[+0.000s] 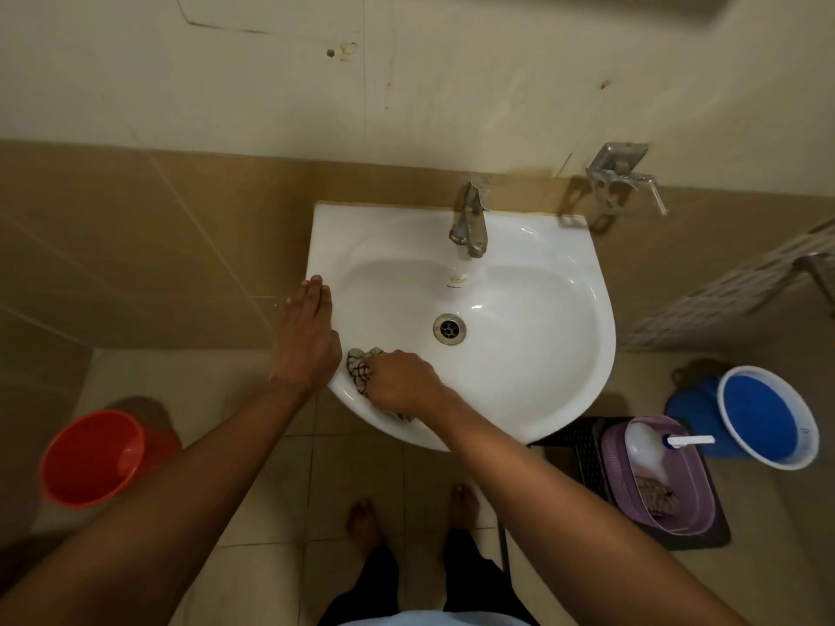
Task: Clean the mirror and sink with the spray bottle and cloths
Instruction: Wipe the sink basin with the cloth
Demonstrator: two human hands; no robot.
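Observation:
A white wall-mounted sink (533,368) with a metal drain (449,328) and a chrome tap (471,219) fills the centre. My right hand (400,381) is closed on a dark patterned cloth (359,370) and presses it against the sink's front-left inner wall. My left hand (307,332) lies flat, fingers together, on the sink's left rim. The white spray bottle (648,449) lies in a purple basket (691,481) on the floor at the right, with a second patterned cloth (655,494) beside it. The mirror is out of view.
A red bucket (90,458) stands on the floor at the left, a blue bucket (763,417) at the right. The purple basket rests on a dark crate (587,458). A metal wall bracket (619,178) sticks out right of the tap. My bare feet (361,521) stand below the sink.

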